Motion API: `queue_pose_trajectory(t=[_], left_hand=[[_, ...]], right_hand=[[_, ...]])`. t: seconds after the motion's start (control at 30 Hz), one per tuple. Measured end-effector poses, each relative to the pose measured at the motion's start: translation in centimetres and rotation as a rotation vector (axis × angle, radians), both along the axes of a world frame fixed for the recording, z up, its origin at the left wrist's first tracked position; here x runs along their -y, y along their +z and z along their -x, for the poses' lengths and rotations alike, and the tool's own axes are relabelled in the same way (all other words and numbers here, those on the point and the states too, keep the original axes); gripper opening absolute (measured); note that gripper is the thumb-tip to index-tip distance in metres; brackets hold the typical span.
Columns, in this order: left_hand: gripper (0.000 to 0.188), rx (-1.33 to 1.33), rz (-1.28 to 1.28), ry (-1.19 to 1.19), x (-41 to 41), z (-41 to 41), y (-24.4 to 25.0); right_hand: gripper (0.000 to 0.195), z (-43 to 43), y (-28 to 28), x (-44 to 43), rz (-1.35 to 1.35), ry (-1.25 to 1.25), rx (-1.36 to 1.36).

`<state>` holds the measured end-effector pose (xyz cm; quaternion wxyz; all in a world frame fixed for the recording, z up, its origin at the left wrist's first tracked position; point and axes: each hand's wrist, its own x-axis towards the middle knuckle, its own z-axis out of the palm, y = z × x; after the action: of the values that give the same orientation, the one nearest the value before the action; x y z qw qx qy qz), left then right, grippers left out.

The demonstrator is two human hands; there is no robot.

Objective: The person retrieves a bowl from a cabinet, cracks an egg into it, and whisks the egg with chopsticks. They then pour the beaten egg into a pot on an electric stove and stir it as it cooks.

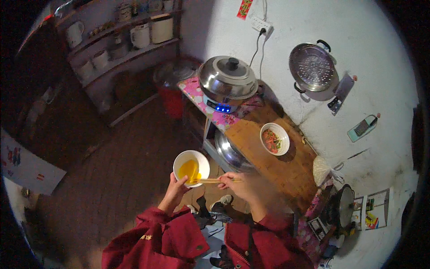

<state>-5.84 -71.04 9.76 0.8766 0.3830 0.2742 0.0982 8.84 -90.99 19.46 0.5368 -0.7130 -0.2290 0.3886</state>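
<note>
My left hand (176, 188) grips a white bowl (204, 162) by its side, thumb over the rim, and tilts it towards me. Yellow beaten egg (189, 169) lies in the bowl. In my right hand (237, 185) is a pair of wooden chopsticks (210, 181), whose tips reach into the egg. Both hands are in front of my body, above the floor and left of the wooden board (248, 141). On that board stands a second white bowl (285, 137) of chopped red and green pieces (271, 141).
A lidded steel pot (228, 79) sits on an electric cooker with lit blue lights (222, 108). A steel steamer tray (312, 67), cleaver (342, 94) and grater (362, 128) hang on the wall. A plastic bag (321, 170) and lidded pan (344, 205) are at right; a red bucket (171, 101) stands behind.
</note>
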Motion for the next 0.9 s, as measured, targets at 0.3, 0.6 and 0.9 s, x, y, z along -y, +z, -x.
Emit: queue_pose_trajectory(t=[0.3,0.6,0.9], left_hand=[[0.053,-0.025,0.015,-0.059,0.0,-0.3,-0.8],[0.056,-0.007,0.029,-0.074,-0.5,-1.0,-0.1],[0.059,0.014,0.017,-0.065,-0.6,-1.9,0.1]], right_hand=[[0.023,-0.6,-2.6,0.8,-0.157,-0.085,0.020],[0.023,-0.5,0.2,0.6,-0.078,-0.140,0.124],[0.023,0.0,3.8,0.3,-0.040,-0.079,0.231]])
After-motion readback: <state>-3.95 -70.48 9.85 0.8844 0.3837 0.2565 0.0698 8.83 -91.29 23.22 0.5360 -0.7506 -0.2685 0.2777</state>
